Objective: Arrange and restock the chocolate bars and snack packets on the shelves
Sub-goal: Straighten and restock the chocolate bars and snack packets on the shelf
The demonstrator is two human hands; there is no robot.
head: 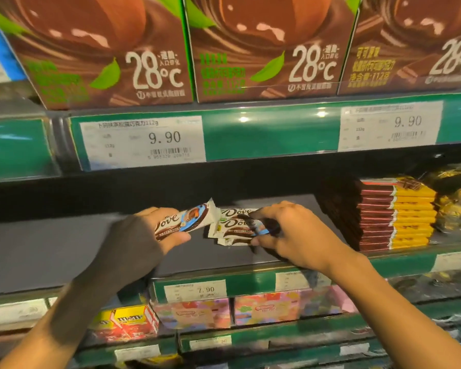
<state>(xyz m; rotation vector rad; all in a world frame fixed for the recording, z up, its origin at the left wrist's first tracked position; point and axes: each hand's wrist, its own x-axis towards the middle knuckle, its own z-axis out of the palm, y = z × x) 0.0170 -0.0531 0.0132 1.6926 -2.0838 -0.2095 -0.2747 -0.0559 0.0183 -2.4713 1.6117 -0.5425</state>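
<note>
Head view: my left hand (144, 233) has its grip clamped on one Dove bar (183, 218), held just above the middle shelf (51, 249) and pointing toward 2 o'clock. My right hand (290, 233) pinches the top of a small Dove stack (234, 227), which lies on the shelf at about 3 o'clock from the held bar, nearly touching its crimped end.

The stack looks loose and skewed, and I judge that sliding the held bar in from 9 o'clock could push the lower bars out from under my fingers. If my right hand drags toward 3 o'clock, it may knock the red-and-yellow bars (397, 217) piled close by. The shelf's front lip sits near at 6 o'clock, so a nudged bar could tip over onto the boxes (197, 312) below.
</note>
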